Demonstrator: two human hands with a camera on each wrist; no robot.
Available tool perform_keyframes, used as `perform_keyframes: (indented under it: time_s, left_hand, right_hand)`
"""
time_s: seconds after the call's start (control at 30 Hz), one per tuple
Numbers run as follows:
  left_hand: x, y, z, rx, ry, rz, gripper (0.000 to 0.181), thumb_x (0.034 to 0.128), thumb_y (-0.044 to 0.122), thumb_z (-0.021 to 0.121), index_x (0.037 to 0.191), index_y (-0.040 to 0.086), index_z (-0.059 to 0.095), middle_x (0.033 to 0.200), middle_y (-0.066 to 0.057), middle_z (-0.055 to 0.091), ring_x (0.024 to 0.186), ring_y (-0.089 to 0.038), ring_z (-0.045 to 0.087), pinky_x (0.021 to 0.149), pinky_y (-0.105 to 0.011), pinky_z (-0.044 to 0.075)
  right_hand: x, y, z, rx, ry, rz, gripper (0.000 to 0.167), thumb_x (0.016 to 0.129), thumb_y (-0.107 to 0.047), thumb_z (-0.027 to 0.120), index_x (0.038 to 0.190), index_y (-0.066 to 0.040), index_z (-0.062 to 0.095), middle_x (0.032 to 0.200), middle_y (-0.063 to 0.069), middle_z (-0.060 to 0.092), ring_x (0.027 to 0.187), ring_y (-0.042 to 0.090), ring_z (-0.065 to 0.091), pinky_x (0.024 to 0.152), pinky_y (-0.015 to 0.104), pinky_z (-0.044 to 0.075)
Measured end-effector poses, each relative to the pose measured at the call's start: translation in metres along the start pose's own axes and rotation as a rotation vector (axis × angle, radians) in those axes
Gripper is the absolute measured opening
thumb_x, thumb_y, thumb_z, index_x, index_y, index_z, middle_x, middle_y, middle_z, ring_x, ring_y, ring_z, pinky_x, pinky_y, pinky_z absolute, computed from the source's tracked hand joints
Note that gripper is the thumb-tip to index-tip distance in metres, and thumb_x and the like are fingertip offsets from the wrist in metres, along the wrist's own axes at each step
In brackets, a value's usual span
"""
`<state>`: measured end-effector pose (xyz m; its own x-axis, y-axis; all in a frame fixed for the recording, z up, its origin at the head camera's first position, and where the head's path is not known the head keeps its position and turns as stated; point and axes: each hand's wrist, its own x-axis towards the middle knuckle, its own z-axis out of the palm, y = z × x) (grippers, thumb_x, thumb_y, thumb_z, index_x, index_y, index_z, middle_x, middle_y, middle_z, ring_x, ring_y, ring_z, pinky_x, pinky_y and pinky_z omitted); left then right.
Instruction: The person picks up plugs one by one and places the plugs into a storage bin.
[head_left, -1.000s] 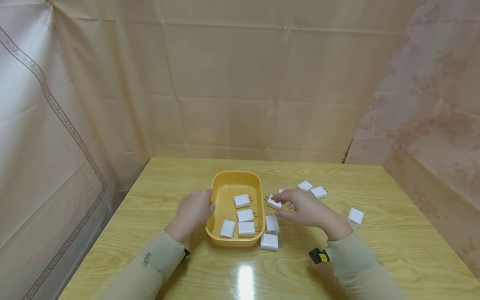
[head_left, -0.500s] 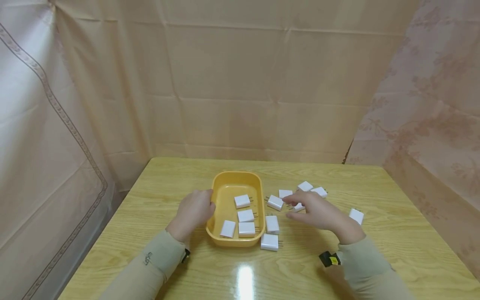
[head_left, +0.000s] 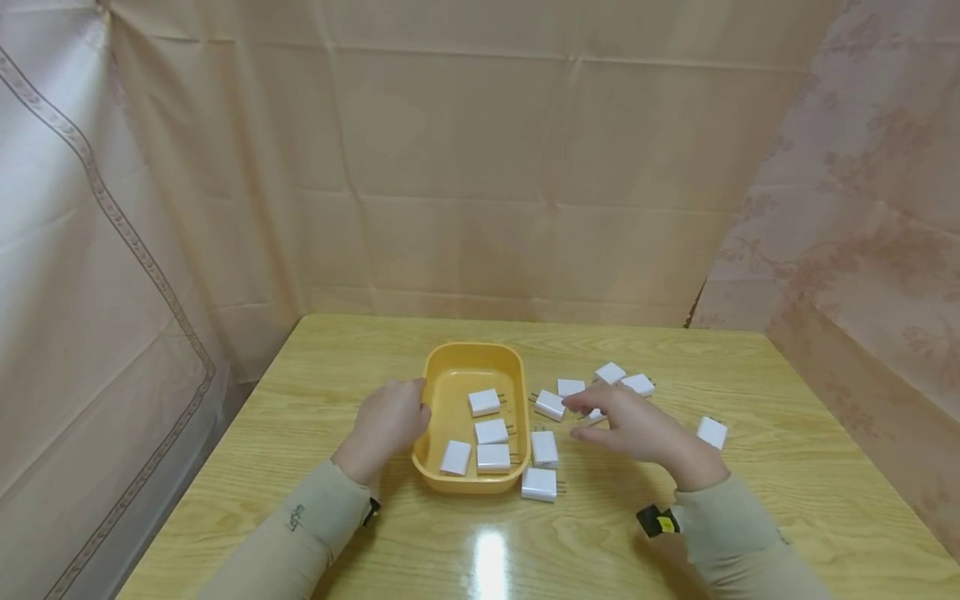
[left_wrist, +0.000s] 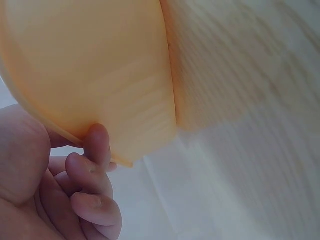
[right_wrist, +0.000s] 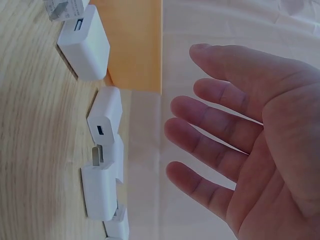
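My left hand (head_left: 391, 421) grips the left rim of a yellow plastic tray (head_left: 480, 483); the left wrist view shows its thumb and fingers pinching the tray's edge (left_wrist: 125, 145). Several white charger plugs lie inside the tray, among them one charger plug (head_left: 484, 402) farthest from me. Right of the tray my right hand (head_left: 630, 423) hovers over loose charger plugs, fingers relaxed and apart, holding nothing. Nearest its fingertips is a charger plug (head_left: 550, 405). Another charger plug (head_left: 597, 416) is partly hidden beneath the hand. In the right wrist view a charger plug (right_wrist: 86, 44) stands against the tray.
Two charger plugs, one of them a front charger plug (head_left: 539, 484), sit against the tray's right side. Farther back are a charger plug (head_left: 610, 372) and its neighbour (head_left: 639, 384). A lone charger plug (head_left: 712, 432) lies far right. Curtains (head_left: 480, 167) enclose the wooden table (head_left: 315, 358).
My right hand has shifted right, away from the tray, uncovering more of the charger plugs near its fingertips, and then barely moves. My left hand and the tray stay in place.
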<state>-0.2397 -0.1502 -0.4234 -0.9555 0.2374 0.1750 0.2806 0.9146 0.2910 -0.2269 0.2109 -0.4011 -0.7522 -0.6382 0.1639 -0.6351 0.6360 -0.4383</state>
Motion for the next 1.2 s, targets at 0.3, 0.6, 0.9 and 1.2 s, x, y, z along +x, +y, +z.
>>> perform_keyframes:
  time_s: [0.3, 0.6, 0.9, 1.2]
  left_hand:
    - [0.0, 0.0, 0.002, 0.008, -0.007, -0.006, 0.033, 0.0902, 0.007, 0.062, 0.121, -0.004, 0.068, 0.074, -0.007, 0.06, 0.056, -0.016, 0.051, 0.049, -0.03, 0.043]
    - [0.0, -0.002, 0.007, 0.01, 0.02, -0.01, 0.032, 0.0901, 0.007, 0.062, 0.12, -0.004, 0.067, 0.074, -0.006, 0.06, 0.057, -0.017, 0.052, 0.049, -0.031, 0.044]
    - [-0.001, -0.002, 0.007, -0.016, 0.024, -0.009, 0.03, 0.0906, 0.007, 0.061, 0.118, -0.004, 0.067, 0.066, -0.002, 0.054, 0.053, -0.015, 0.051, 0.045, -0.03, 0.042]
    - [-0.001, -0.004, 0.007, -0.01, 0.016, -0.005, 0.035, 0.091, 0.007, 0.06, 0.124, -0.005, 0.065, 0.065, -0.002, 0.053, 0.051, -0.014, 0.049, 0.044, -0.029, 0.04]
  right_hand:
    - [-0.003, 0.002, 0.006, -0.002, -0.003, 0.039, 0.041, 0.096, -0.024, 0.073, 0.13, -0.002, 0.067, 0.12, 0.006, 0.07, 0.106, 0.021, 0.063, 0.092, 0.049, 0.052]
    - [-0.004, 0.006, 0.024, 0.049, 0.0, 0.053, 0.034, 0.094, -0.015, 0.073, 0.126, -0.005, 0.069, 0.119, 0.008, 0.07, 0.104, 0.021, 0.064, 0.088, 0.046, 0.054]
    - [-0.003, 0.008, 0.037, 0.092, -0.038, 0.058, 0.034, 0.095, -0.023, 0.073, 0.125, -0.006, 0.069, 0.116, 0.002, 0.069, 0.105, 0.022, 0.064, 0.09, 0.047, 0.054]
    - [-0.003, 0.005, 0.048, 0.112, -0.066, 0.07, 0.036, 0.095, -0.024, 0.074, 0.126, -0.008, 0.069, 0.115, -0.003, 0.068, 0.105, 0.017, 0.063, 0.09, 0.041, 0.054]
